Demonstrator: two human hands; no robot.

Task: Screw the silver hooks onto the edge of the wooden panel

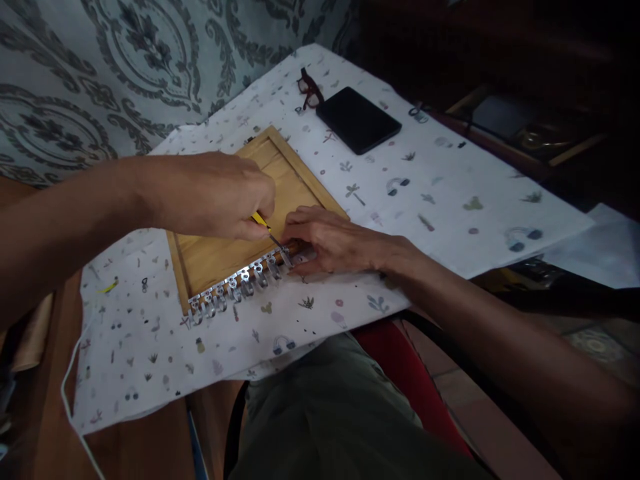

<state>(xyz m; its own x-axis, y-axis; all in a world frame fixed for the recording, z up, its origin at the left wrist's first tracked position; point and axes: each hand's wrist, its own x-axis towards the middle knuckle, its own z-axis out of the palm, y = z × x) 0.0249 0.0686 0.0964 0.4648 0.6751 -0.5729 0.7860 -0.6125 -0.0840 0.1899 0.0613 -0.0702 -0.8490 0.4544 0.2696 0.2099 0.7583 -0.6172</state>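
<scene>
A wooden frame-edged board lies tilted across the patterned white cloth. A row of shiny metal binder rings runs along its near edge. My left hand is closed around a screwdriver with a yellow handle, most of which the fingers cover. Its thin metal shaft slants down to the right end of the ring strip. There, my right hand has its fingers curled about the end of the strip, steadying it against the board. The exact contact of the fingertips is partly hidden.
Beyond the board lie a black tablet and dark-framed glasses. The cloth covers the table, and a white cable hangs at the left. A patterned curtain borders the far left side. My lap is below the near edge.
</scene>
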